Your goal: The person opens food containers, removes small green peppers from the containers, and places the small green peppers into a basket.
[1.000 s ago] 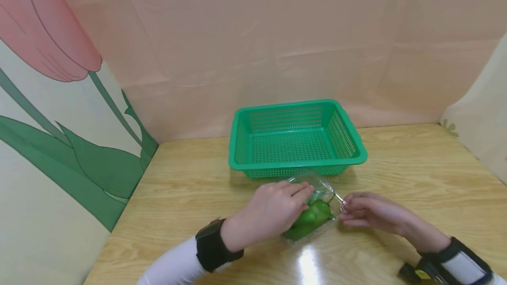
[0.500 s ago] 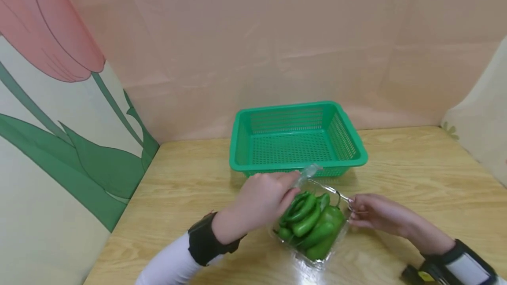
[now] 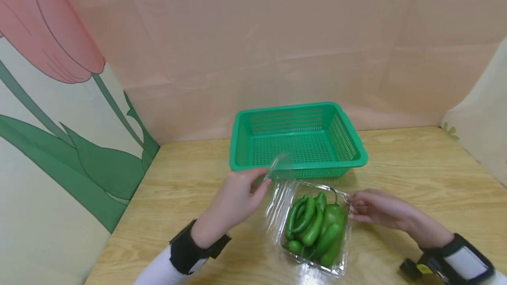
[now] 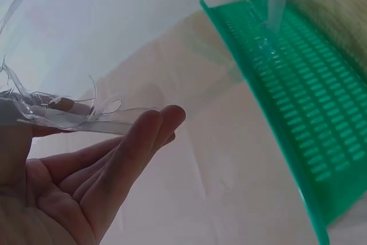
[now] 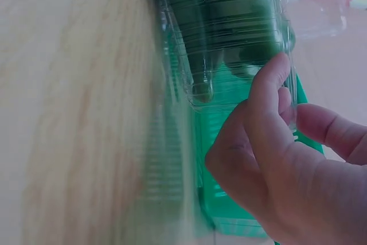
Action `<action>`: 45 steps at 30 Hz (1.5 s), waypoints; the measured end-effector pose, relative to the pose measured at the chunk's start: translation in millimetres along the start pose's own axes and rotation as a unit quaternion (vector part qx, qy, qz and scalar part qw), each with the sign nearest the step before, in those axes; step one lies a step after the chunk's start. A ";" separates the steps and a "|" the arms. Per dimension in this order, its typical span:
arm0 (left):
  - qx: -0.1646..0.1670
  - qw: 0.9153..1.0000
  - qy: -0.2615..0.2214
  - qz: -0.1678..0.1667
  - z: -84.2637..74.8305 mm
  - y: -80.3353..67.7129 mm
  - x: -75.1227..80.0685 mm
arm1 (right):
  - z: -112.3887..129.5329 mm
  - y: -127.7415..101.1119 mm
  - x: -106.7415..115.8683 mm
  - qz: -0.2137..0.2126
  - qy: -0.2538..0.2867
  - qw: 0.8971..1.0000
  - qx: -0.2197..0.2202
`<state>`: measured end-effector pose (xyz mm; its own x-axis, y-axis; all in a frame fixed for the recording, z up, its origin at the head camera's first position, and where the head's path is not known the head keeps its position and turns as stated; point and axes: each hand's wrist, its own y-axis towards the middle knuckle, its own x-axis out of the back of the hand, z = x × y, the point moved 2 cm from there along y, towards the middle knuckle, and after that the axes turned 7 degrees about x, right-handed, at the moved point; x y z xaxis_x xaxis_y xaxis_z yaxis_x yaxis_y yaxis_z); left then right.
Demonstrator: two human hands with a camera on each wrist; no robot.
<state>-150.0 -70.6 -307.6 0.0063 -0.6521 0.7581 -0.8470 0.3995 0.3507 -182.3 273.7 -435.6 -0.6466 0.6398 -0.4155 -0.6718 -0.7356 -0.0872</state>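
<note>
A clear plastic clamshell box (image 3: pixel 340 267) full of green peppers (image 3: pixel 314 228) rests on the table, its lid raised on the left side. My left hand (image 3: pixel 233 201) pinches the edge of that lid (image 3: pixel 279 164) between thumb and fingers; the left wrist view shows the clear plastic (image 4: pixel 109 125) between them. At the box's right rim, my right hand (image 3: pixel 384 210) pinches the edge, with thumb and fingers on either side of the wall in the right wrist view (image 5: pixel 287 124). Thin curved peppers lie on the left of the box, larger ones on the right.
Behind the box stands a green plastic basket (image 3: pixel 299 170) with slotted walls and nothing in it. The wooden table (image 3: pixel 416 166) meets a pinkish cloth backdrop (image 3: pixel 277 56). A tulip-printed sheet (image 3: pixel 51 34) hangs at the left.
My left hand has swung the lid up and to the left, uncovering the peppers. The box has turned and shifted slightly, and my right hand has kept to its right side.
</note>
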 end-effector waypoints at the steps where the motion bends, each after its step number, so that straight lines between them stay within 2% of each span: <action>1: 0.016 1.000 -0.007 -0.002 2.3 -2.3 1.3 | 1.0 0.6 0.2 -0.003 -0.004 1.000 0.000; 9: 0.110 0.994 -0.015 -0.013 27.0 -19.6 10.5 | 6.1 9.5 3.3 -0.008 -0.024 1.000 0.005; 18: 0.202 0.979 0.019 0.028 57.7 -37.7 15.5 | 10.5 22.1 2.4 -0.009 -0.038 0.999 -0.005; 24: 0.226 0.972 -0.011 0.062 71.8 -46.8 12.6 | 13.1 25.3 6.3 -0.039 -0.068 0.997 -0.014; 28: 0.242 0.967 -0.028 0.075 81.5 -49.5 7.0 | 12.3 25.4 8.7 -0.042 -0.073 0.996 -0.011; 35: 0.268 0.959 -0.039 0.080 96.7 -46.9 -2.4 | 10.5 28.4 13.3 -0.055 -0.049 0.997 -0.005; 45: 0.303 0.948 -0.019 0.093 112.3 -38.5 -15.7 | 10.0 37.9 19.1 -0.074 0.005 0.997 0.000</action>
<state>-177.2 -148.2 -394.7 -0.1818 -0.6346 0.7511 -0.9817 0.0733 -0.1758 -223.8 260.2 -437.8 -0.5366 0.7394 -0.4066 -0.7601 -0.6328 -0.1477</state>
